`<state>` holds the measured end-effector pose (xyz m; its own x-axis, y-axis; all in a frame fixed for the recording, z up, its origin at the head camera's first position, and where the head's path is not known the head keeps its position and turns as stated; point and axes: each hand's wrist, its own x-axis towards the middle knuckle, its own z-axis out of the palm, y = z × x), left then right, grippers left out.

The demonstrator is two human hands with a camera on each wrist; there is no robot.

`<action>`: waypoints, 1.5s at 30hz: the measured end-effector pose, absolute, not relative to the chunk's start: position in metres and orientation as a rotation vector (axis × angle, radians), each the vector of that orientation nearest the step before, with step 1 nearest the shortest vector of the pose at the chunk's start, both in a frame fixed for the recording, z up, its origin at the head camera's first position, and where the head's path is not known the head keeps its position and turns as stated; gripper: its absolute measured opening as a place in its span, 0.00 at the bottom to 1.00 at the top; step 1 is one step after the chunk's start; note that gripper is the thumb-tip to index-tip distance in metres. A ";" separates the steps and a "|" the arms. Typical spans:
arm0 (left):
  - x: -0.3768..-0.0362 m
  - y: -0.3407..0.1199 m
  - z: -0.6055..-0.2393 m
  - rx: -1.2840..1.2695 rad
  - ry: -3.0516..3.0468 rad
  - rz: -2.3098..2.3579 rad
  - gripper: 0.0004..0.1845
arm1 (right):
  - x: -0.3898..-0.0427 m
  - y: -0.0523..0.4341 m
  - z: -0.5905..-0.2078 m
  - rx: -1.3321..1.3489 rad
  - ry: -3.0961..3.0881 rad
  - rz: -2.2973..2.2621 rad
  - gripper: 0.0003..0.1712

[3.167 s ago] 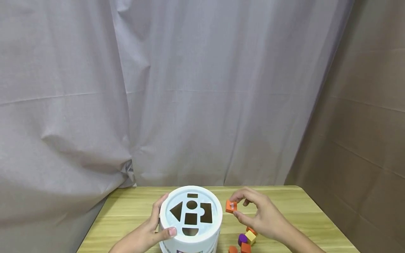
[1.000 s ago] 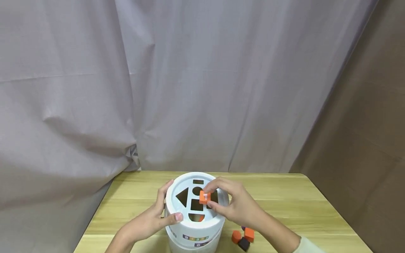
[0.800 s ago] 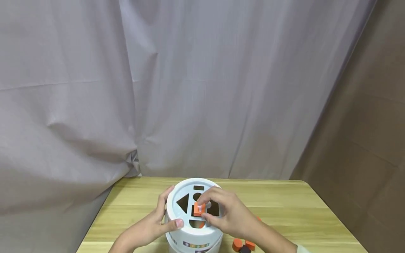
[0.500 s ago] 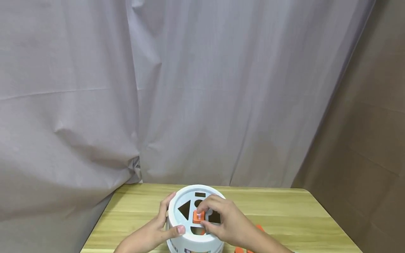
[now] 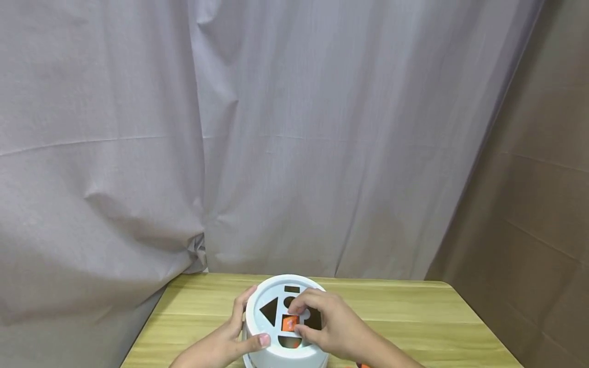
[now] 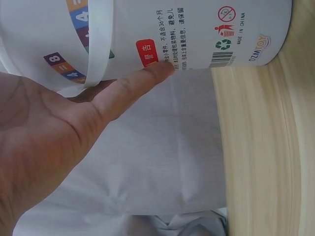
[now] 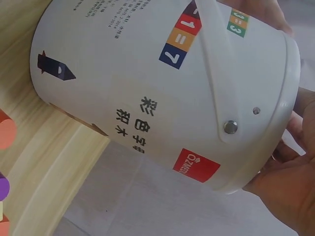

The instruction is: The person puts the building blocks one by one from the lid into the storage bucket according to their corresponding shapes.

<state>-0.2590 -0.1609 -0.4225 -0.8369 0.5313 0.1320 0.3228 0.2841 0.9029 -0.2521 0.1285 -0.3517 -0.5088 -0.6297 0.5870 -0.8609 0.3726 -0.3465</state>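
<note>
A white toy bucket stands on the table, its pale blue lid cut with shaped holes. My left hand holds it from the left, thumb over the rim and fingers along the side. In the left wrist view, one finger of that hand lies straight along the printed wall. An orange block with a white mark sits tilted inside the square hole, dark gaps around it. Right at that hole is my right hand, thumb and index finger apart above the block. Another orange piece shows through the half-round hole.
The wooden table ends at a grey curtain. Beside the bucket, the right wrist view shows an orange block and a purple one. A white handle hangs down the bucket's side.
My right hand has brought the orange block from right of the bucket to the square hole and let it go there. My left hand keeps its hold. The head view has tilted up slightly.
</note>
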 end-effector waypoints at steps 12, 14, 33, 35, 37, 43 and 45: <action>-0.256 -0.159 -0.418 0.801 2.400 1.563 0.60 | -0.247 0.166 -0.330 1.116 -2.295 0.840 0.21; -0.255 -0.159 -0.417 0.810 2.399 1.570 0.59 | -0.247 0.174 -0.329 1.099 -2.291 0.819 0.20; -0.269 -0.164 -0.425 0.907 2.404 1.565 0.56 | -0.257 0.257 -0.390 0.852 -2.285 0.616 0.25; -0.270 -0.166 -0.427 0.915 2.414 1.555 0.56 | -0.259 0.264 -0.398 0.843 -2.299 0.612 0.25; -0.270 -0.167 -0.428 0.918 2.419 1.543 0.56 | -0.260 0.272 -0.405 0.842 -2.325 0.617 0.24; -0.267 -0.177 -0.422 0.846 2.415 1.549 0.56 | -0.270 0.283 -0.417 0.843 -2.360 0.592 0.24; -0.266 -0.181 -0.419 0.838 2.425 1.556 0.56 | -0.274 0.285 -0.418 0.822 -2.412 0.600 0.22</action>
